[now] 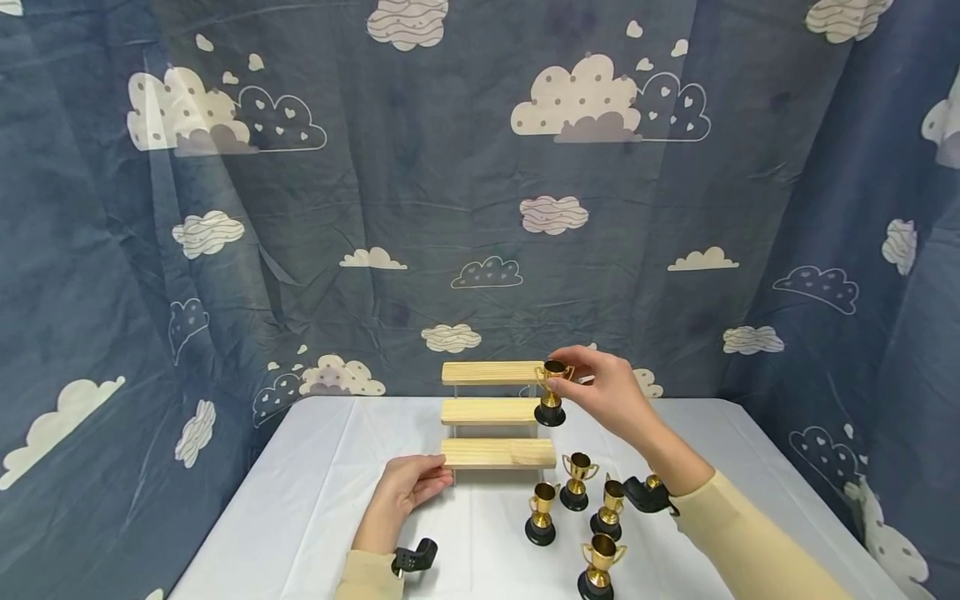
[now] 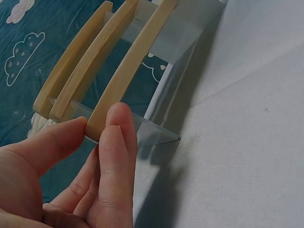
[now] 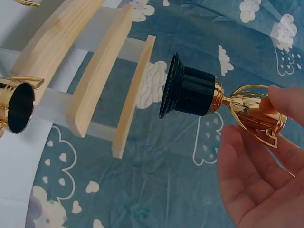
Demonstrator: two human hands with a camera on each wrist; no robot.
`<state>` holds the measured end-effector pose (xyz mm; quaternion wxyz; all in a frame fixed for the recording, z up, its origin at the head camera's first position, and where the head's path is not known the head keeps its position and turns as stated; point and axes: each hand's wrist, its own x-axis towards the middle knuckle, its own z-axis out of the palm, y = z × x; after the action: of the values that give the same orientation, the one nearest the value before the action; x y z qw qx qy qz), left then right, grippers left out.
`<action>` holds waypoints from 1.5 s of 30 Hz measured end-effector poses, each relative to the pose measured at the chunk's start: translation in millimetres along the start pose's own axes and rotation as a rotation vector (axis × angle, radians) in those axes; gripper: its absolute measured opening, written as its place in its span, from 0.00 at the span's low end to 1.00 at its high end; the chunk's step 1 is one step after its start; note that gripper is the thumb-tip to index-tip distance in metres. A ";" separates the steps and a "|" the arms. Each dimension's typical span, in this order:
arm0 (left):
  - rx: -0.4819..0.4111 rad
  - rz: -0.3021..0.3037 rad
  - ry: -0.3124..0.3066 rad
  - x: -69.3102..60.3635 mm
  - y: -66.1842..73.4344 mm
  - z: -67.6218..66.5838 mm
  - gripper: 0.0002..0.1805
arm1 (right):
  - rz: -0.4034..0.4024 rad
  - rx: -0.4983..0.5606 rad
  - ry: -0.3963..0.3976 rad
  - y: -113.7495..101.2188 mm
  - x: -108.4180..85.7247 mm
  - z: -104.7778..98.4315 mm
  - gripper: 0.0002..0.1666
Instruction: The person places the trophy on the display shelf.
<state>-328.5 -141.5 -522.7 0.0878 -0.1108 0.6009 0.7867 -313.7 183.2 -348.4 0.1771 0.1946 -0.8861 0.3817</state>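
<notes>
A small gold trophy [image 1: 551,395] with a black base is held up by my right hand [image 1: 606,390], beside the right end of the upper steps of a wooden stand. In the right wrist view the thumb and fingers pinch the trophy's gold cup [image 3: 259,110], its black base pointing toward the stand. The stand has three pale wooden steps [image 1: 491,411] on clear side panels. My left hand [image 1: 408,486] grips the left end of the lowest step [image 1: 498,454]; in the left wrist view, thumb and fingers pinch that step's end [image 2: 124,78].
Several more gold trophies stand on the white cloth right of and in front of the stand, among them one nearest the stand [image 1: 576,482] and one at the front [image 1: 598,568]. Behind the table [image 1: 322,467] hangs a blue cloud-patterned curtain [image 1: 465,208].
</notes>
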 end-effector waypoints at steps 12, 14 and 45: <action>0.015 -0.002 -0.011 -1.5 -0.4 -0.2 0.14 | -0.024 -0.002 -0.028 -8.5 26.2 13.0 0.20; 0.014 0.002 -0.015 -1.9 -0.1 -0.4 0.14 | -0.020 -0.009 -0.028 -7.7 32.5 15.8 0.20; 0.012 0.006 -0.008 0.3 -0.7 0.2 0.15 | 0.053 -0.027 -0.067 5.5 120.2 49.6 0.21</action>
<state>-328.7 -141.1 -523.3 0.0886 -0.1056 0.6054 0.7839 -428.0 124.5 -328.2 0.1395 0.1813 -0.9015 0.3673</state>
